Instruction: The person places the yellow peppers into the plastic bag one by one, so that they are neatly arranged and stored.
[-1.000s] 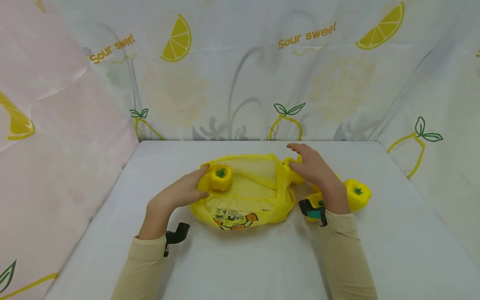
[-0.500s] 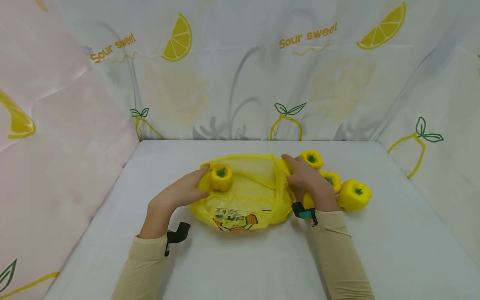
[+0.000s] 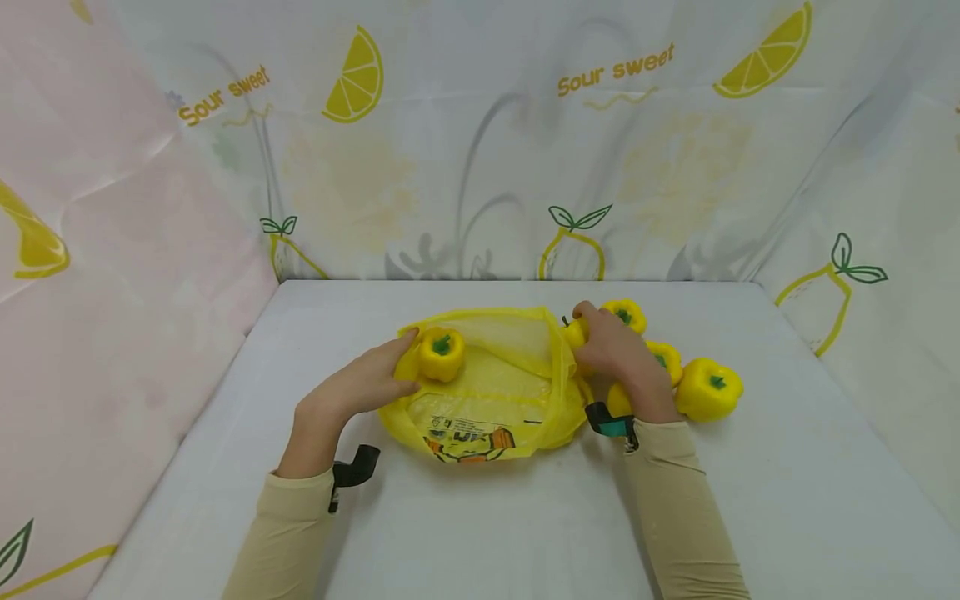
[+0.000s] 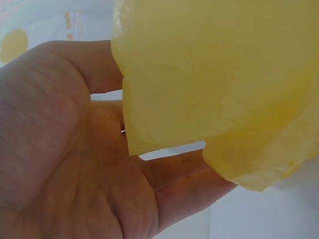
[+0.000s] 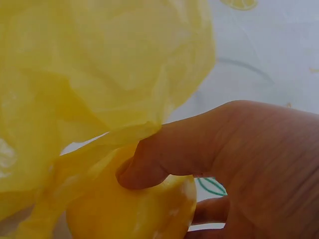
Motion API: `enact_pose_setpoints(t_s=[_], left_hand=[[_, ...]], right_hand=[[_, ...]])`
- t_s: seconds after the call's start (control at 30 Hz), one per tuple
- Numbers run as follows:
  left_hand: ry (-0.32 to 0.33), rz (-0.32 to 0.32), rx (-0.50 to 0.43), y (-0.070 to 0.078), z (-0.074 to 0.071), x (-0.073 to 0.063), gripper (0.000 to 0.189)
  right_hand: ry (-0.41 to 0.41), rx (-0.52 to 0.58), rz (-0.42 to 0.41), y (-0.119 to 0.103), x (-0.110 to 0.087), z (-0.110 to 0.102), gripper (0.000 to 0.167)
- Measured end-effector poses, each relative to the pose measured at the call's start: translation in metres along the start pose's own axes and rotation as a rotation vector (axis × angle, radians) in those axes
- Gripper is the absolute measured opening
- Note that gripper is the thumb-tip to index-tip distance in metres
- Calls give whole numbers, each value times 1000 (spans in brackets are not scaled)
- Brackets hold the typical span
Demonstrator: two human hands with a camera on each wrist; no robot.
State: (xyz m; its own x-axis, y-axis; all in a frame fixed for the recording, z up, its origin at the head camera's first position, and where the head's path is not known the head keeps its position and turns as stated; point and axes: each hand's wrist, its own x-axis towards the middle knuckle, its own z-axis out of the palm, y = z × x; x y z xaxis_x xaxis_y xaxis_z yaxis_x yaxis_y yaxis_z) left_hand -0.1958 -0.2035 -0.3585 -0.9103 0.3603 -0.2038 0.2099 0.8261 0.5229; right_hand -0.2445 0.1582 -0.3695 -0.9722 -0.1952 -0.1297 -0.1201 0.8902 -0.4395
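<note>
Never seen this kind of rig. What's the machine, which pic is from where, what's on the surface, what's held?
No machine: these are a person's bare left hand and right hand. The wide picture is from the head, looking forward and down; the two close-ups are from the left and right wrists.

On the white table is a thin yellow bag. One yellow pepper sits within its outline, near the left hand. More peppers lie to the right, some partly hidden by the right arm.

The right hand holds another pepper at the bag's right side. The left hand touches the bag's left edge, thumb and fingers apart.
</note>
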Motion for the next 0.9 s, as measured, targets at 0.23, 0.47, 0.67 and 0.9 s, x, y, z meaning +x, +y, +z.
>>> enact_pose_setpoints(t_s=[0.23,0.47,0.67,0.9], left_hand=[[-7,-5,-2,2,-1,0,82],[-5,-9,-9,2,0,0,82],[2,3,-7,1,0,0,82],[13,0,9,1,-1,0,81]], right_hand=[[140,49,-35,-5,-7,-14,63],[299,195,-118,-21,-18,-27,75],[334,349,-327,-40,-19,-24,88],[176,335,-396,-65,-13,2,78]])
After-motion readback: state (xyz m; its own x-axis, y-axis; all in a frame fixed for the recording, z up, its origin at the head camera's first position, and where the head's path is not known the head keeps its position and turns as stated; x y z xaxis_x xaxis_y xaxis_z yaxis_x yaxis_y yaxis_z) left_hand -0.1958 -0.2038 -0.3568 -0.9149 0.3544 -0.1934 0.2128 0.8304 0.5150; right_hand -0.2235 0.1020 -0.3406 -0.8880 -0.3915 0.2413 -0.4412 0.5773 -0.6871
